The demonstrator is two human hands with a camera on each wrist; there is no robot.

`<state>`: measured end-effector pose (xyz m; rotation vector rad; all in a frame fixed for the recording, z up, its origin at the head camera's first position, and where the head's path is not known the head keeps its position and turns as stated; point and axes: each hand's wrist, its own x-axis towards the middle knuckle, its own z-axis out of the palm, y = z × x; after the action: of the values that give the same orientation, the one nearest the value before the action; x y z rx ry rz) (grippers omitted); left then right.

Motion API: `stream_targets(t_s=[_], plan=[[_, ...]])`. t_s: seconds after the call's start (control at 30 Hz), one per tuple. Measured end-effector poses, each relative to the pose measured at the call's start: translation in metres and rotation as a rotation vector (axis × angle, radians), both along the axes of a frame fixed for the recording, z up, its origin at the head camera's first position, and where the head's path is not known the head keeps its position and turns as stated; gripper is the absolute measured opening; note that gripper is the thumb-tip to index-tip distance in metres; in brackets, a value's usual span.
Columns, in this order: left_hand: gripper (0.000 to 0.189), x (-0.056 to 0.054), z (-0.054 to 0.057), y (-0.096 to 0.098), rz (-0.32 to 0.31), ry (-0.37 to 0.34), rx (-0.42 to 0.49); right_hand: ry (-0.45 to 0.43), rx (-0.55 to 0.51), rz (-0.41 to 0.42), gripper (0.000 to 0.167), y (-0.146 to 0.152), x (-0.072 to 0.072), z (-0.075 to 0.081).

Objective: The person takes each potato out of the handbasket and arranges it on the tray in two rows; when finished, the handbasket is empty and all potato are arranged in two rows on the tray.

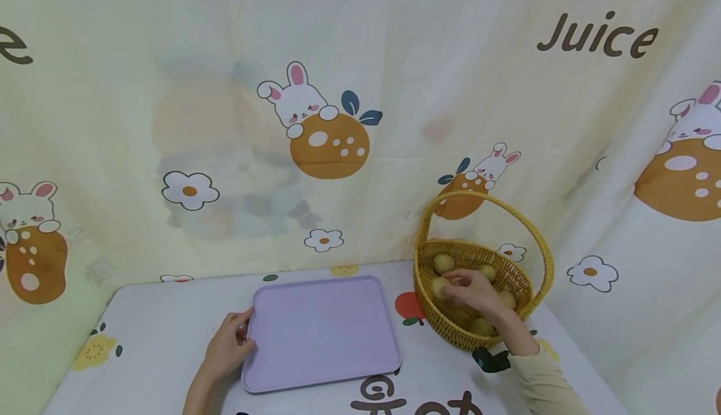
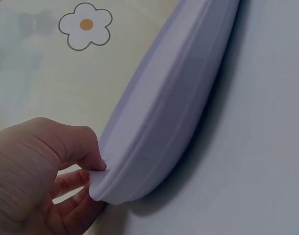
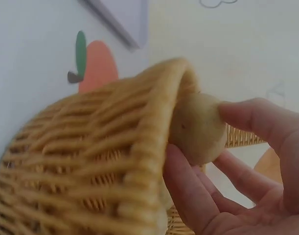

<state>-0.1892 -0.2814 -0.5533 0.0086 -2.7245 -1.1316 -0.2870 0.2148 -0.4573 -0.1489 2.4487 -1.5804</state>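
My left hand (image 1: 226,346) pinches the left edge of a lilac tray (image 1: 321,333) lying on the table. In the left wrist view, the thumb rests on the rim of the tray (image 2: 154,112) and the other fingers are below it. At the right, my right hand (image 1: 475,293) reaches into a yellow wicker basket (image 1: 450,330). Its thumb and fingers grip a round, pale-brown potato (image 3: 198,128) at the basket's rim. Several more potatoes (image 1: 443,263) lie in the basket, partly hidden by the hand.
The basket's tall arched handle (image 1: 543,246) rises above the right forearm. Behind the table hangs a printed curtain (image 1: 225,121). A patterned cloth (image 1: 163,340) covers the table, and a black strap piece (image 1: 491,360) shows at the right wrist.
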Motion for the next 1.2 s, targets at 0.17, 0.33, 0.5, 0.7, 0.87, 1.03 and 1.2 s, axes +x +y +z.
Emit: stream_targets(t_s=[0.17, 0.33, 0.5, 0.7, 0.87, 1.03, 1.2], plan=[[0.065, 0.000, 0.001, 0.001, 0.000, -0.003, -0.004, 0.005, -0.003, -0.043, 0.047, -0.007, 0.000, 0.005], [0.066, 0.000, 0.002, 0.003, -0.013, 0.009, -0.010, 0.009, -0.041, -0.080, 0.046, -0.016, 0.001, 0.008], [0.065, 0.002, 0.001, 0.006, -0.034, 0.047, -0.005, 0.020, -0.105, -0.055, 0.044, -0.030, 0.003, 0.011], [0.064, 0.002, 0.002, 0.011, -0.044, 0.070, 0.004, 0.055, -0.112, -0.054, 0.043, -0.048, 0.008, 0.017], [0.064, 0.000, 0.002, 0.012, -0.037, 0.055, 0.013, 0.078, -0.111, -0.025, 0.043, -0.068, 0.011, 0.017], [0.064, 0.000, 0.000, 0.012, -0.038, 0.042, 0.028, 0.096, -0.162, 0.000, 0.042, -0.093, 0.013, 0.012], [0.065, 0.001, 0.000, 0.012, -0.019, 0.042, 0.026, 0.089, -0.185, 0.016, 0.039, -0.125, 0.013, 0.000]])
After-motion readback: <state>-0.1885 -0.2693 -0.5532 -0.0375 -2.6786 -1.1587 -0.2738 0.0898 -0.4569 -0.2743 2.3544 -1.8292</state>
